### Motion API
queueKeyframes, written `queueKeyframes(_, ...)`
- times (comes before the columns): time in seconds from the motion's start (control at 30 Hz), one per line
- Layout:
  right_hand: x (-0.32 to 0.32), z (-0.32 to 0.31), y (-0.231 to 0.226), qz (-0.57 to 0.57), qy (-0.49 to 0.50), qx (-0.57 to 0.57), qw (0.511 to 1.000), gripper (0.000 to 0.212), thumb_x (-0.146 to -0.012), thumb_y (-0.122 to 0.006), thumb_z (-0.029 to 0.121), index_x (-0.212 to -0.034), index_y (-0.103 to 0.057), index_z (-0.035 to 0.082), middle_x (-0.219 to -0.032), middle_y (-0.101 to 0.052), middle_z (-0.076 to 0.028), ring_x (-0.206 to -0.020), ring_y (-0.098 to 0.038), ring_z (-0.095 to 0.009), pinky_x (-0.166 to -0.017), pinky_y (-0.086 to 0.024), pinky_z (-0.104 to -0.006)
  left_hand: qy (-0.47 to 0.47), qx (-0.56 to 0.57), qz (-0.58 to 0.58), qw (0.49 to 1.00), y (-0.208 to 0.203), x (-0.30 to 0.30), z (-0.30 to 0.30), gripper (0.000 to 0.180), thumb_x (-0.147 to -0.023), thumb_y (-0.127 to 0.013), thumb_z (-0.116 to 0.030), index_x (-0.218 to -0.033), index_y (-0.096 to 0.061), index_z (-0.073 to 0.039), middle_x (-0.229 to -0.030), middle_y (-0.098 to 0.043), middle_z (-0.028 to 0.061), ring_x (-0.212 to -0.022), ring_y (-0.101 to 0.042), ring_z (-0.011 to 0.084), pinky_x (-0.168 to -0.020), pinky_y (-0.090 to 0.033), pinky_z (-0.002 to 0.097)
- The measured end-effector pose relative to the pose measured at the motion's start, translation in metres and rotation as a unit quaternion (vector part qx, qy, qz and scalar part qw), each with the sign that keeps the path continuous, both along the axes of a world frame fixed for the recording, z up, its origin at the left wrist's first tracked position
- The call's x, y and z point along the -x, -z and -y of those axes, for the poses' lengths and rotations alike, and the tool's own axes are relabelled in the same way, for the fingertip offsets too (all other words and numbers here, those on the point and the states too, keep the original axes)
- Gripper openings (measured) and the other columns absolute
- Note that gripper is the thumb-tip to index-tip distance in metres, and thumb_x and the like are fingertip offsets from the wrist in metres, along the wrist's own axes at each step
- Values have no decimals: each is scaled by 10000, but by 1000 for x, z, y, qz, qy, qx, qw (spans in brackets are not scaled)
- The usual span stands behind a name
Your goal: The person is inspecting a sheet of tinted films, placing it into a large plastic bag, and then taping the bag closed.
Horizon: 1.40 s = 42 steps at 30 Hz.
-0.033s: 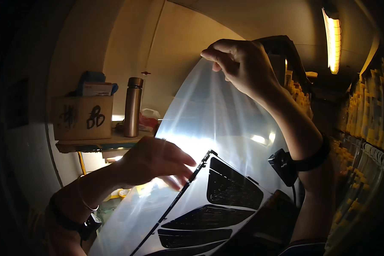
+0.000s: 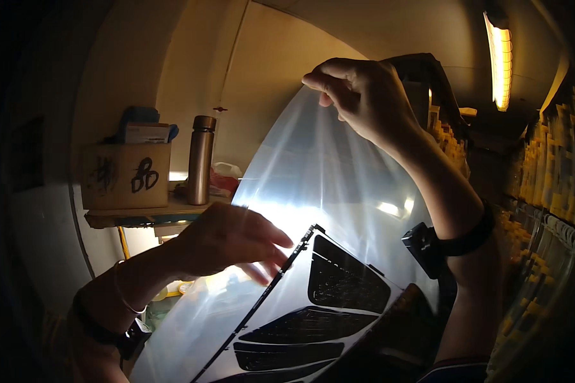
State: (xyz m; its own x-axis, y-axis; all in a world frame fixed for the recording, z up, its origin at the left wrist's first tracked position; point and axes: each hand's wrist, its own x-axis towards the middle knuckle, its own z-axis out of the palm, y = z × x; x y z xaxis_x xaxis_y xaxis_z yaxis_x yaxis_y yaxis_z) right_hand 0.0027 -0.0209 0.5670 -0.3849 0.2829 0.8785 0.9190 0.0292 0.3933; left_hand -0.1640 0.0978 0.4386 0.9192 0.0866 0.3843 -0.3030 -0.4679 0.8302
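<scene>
While right fingers [image 2: 332,83] pinch the curved translucent film [image 2: 306,153], left fingers [image 2: 271,234] spread loosely.

Head-worn left fisheye, close range, facing forward

My right hand [image 2: 374,105] is raised, pinching the top corner of a large see-through sheet [image 2: 294,156], which hangs down in soft folds with bright light shining through it. Black panels [image 2: 348,276] and a slanting black strip [image 2: 252,313] mark its lower part. My left hand [image 2: 217,237] is lower, its fingers [image 2: 271,233] loosely spread beside the strip; I cannot tell if they touch the sheet. A pale bracelet [image 2: 122,295] circles my left wrist. To the left, a shelf [image 2: 180,209] carries a cardboard box [image 2: 124,184] and an upright brown bottle [image 2: 201,163]. A long lamp [image 2: 501,64] glows at upper right.
</scene>
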Motion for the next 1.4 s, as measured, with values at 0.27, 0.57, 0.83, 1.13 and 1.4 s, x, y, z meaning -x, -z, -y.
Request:
queueKeyframes(0.27,7,-12,4,10,-39,17,999,146,-825,-600,175,-898,-671,70,-719,-661,-83,-602,-644,-149,-581,-519,-290,-46,-101,44,993,-1,17,-11,191,-794,-643,-75,-931,-622,57,-796,-657,135,-710,-657,168,-626,-558,274)
queueKeyframes(0.57,15,-15,-3,47,-105,-21,993,128,-806,-618,188,-874,-675,96,-693,-652,-64,-525,-606,-140,-533,-491,-306,-292,-362,46,884,-6,17,-4,239,-752,-691,-238,-742,-657,-2,-611,-641,67,-462,-611,123,-508,-502,226)
queueKeyframes(0.83,-11,-12,-4,41,-15,-7,999,158,-808,-619,229,-902,-669,113,-761,-672,-47,-594,-640,-131,-574,-524,-285,-238,-246,165,925,8,18,-20,214,-723,-719,-215,-686,-642,-19,-559,-609,48,-590,-625,116,-540,-484,246)
queueKeyframes(1.13,-72,26,-22,-90,61,-34,993,226,-865,-549,303,-988,-643,139,-774,-675,-45,-589,-642,-102,-532,-531,-242,-187,-276,-199,922,58,95,-78,162,-753,-704,-198,-861,-698,-78,-759,-682,26,-674,-637,72,-627,-505,208)
queueKeyframes(1.4,-106,38,-29,-172,17,-46,984,325,-833,-614,312,-1028,-610,52,-918,-648,-16,-742,-605,-85,-589,-481,-212,-276,-23,-256,926,264,181,-195,145,-748,-701,-110,-825,-680,10,-757,-673,64,-694,-621,93,-665,-497,233)
